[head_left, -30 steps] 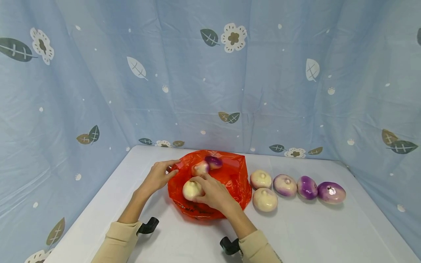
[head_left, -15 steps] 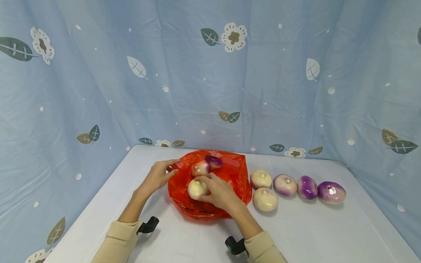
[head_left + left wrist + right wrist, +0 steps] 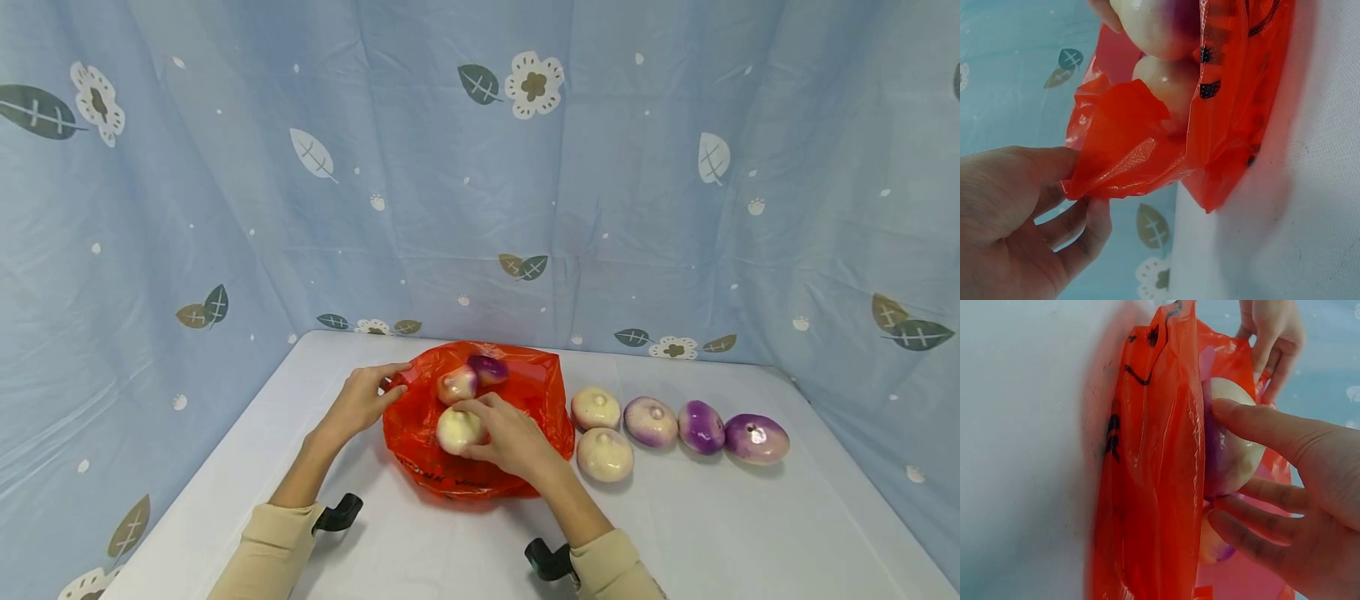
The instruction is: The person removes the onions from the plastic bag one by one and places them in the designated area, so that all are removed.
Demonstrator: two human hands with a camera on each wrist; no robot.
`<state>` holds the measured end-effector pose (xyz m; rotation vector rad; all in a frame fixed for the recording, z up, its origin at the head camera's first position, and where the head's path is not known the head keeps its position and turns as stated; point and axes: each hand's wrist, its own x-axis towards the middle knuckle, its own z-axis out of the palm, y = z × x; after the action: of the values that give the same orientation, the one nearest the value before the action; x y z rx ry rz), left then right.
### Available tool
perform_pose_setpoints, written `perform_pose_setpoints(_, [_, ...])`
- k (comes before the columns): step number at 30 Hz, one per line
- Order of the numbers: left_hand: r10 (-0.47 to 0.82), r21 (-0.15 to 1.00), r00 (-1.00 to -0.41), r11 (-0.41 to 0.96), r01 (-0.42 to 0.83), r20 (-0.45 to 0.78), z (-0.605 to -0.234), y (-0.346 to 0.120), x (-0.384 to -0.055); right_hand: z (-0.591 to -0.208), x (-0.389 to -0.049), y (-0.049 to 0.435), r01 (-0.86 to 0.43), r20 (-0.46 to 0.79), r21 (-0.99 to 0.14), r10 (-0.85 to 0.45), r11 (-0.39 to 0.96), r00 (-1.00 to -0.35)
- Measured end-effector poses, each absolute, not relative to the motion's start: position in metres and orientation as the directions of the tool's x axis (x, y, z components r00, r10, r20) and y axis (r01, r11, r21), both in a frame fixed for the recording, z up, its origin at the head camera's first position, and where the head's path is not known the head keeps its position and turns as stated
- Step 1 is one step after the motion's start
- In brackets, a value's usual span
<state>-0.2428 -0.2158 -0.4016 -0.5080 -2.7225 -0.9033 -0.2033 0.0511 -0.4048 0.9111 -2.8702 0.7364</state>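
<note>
A red plastic bag (image 3: 536, 379) lies with its mouth spread on the white table. My left hand (image 3: 363, 400) pinches the bag's left edge between thumb and fingers, and the fold of red film (image 3: 1116, 150) hangs from that grip in the left wrist view. Inside the bag's mouth, my right hand (image 3: 510, 437) grips a pale onion (image 3: 456, 432), its thumb on one side and fingers on the other. The right wrist view shows purple on this onion's (image 3: 1235, 447) lower side. Beyond it in the bag sit a white-and-purple onion (image 3: 456, 386) and a darker purple one (image 3: 491, 370).
Right of the bag, two pale onions (image 3: 596, 409) stand one behind the other. A row of purple-tinged onions (image 3: 650, 422) continues rightward, ending with a large purple one (image 3: 757, 439). A blue patterned curtain (image 3: 420, 208) rises behind the white table (image 3: 720, 525).
My right hand has shifted a little to the right within the bag's mouth, carrying the pale onion along. The left hand keeps its place on the bag's edge.
</note>
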Motion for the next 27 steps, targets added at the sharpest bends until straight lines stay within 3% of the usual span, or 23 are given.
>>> perform_pose_setpoints(27, [0.256, 0.526, -0.906, 0.747, 0.406, 0.336, -0.403, -0.216, -0.244, -0.397, -0.193, 0.085, -0.557, 0.221, -0.398, -0.513, 0.729, -0.830])
